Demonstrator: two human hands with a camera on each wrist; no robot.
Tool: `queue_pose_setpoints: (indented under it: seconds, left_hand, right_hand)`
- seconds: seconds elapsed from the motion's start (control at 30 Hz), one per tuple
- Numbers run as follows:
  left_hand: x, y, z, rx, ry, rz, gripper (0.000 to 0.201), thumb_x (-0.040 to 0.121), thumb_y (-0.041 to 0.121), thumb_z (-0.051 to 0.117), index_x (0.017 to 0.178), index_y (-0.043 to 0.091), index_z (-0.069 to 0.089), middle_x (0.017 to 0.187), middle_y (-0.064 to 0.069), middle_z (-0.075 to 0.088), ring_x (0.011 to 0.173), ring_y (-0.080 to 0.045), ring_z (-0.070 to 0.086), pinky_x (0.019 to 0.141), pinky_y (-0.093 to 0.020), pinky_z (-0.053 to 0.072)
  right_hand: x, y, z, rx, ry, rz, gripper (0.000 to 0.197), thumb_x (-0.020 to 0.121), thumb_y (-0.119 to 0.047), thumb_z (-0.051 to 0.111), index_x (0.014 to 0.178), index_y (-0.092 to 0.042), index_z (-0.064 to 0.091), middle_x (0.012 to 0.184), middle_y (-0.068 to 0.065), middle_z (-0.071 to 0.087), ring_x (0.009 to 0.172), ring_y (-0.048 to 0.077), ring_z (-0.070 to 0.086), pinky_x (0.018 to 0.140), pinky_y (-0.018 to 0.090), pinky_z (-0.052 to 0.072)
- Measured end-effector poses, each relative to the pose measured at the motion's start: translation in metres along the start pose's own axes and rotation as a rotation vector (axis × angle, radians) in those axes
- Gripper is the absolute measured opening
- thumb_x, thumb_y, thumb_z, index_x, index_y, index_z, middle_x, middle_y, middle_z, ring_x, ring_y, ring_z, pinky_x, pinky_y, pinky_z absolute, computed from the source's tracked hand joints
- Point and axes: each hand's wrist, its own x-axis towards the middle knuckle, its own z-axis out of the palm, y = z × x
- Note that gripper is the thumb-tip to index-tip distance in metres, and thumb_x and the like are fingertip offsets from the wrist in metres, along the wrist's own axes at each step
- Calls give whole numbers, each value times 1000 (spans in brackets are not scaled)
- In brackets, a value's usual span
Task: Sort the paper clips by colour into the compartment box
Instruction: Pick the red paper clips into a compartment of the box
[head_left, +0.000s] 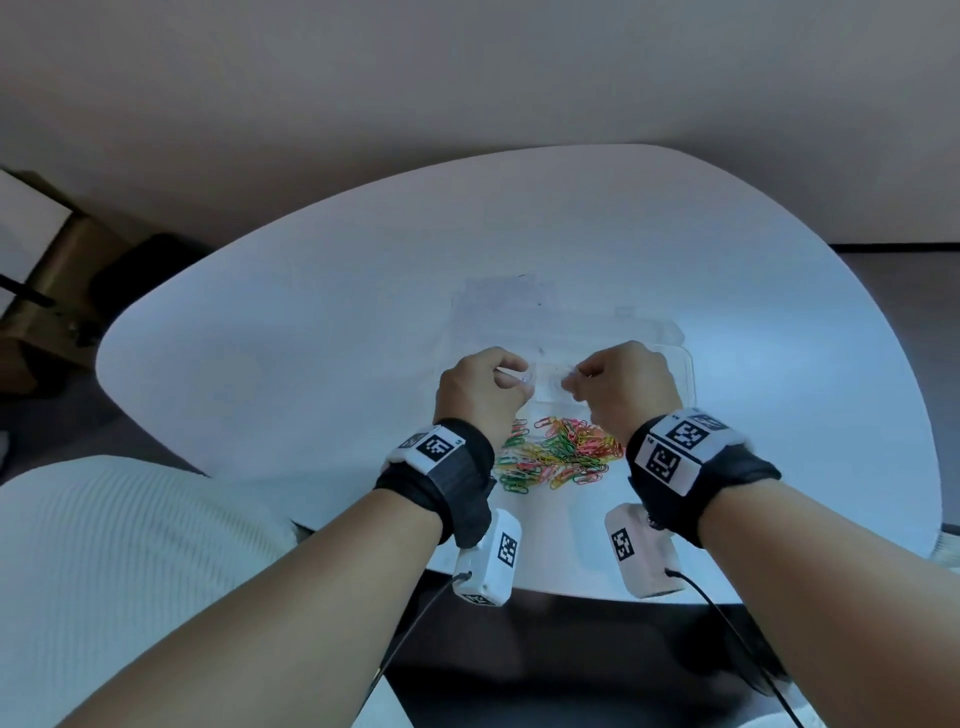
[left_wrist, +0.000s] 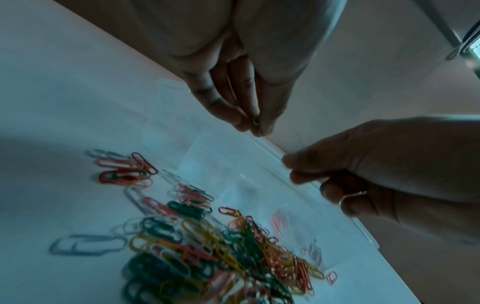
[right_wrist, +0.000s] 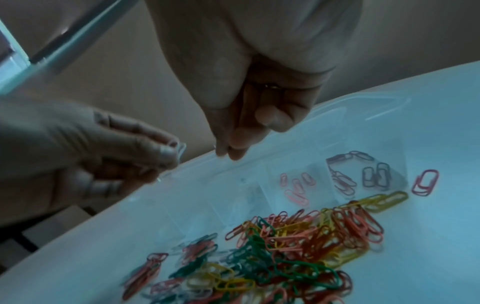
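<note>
White table (head_left: 311, 322): clear compartment box (head_left: 675, 358), heap of coloured paper clips (head_left: 558, 454) just beside.

Dim bluish light, soft glare on the white table (head_left: 311, 322), wide-angle bending at edges, wrist views blurred

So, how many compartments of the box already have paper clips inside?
2. One compartment holds pink clips; the neighbouring compartment holds dark clips. Pale clips in other compartments would be hard to see, and the left hand and right hand hide some.
</note>
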Motion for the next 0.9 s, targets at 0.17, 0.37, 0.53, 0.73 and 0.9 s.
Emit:
queue_pose_setpoints:
  seconds: [0.17,0.37,0.53,0.73,0.9]
  left_hand:
    - [14,15,4,74,38,53,7,80,24,71,82,29,67,74,12,66,81,-13,66,78,-26,54]
    - [27,28,16,194,-133,98,30,81,21,74,110,20,70,104,1,71,97,-17,66,91,-30,52]
    - [18,31,3,225,-79,214,19,81,23,71,99,27,69,86,9,68,82,-14,63,79,-25,51]
    - [5,8,-44,355,-50,120,7,75,21,71,72,25,68,76,9,68,79,-15,66,77,-27,54]
    - [-10,-21,-51,538,-220,-11,9,76,17,73,71,23,69,76,9,68,79,-15,66,70,-25,52]
  right_hand:
    - [6,4,-1,-40,-31,29,33,76,-32,79,106,-20,72,97,5,73,73,21,69,76,33,57]
    - [-11,27,-42,10,115,-38,16,86,-24,61,92,-24,76,81,-1,74,69,20,68,69,34,59]
    - [-19,37,-68,-115,-9,-48,17,86,-19,59,78,-22,74,71,-7,72,54,10,64,48,20,42]
    - [-33,45,-55,-320,-370,-53,10,85,-22,67,86,-23,76,69,-5,71,65,8,68,54,19,44]
    - [-43,36,-16,-431,-412,-173,18,87,-23,67,104,-26,74,94,-4,70,86,16,63,75,24,48]
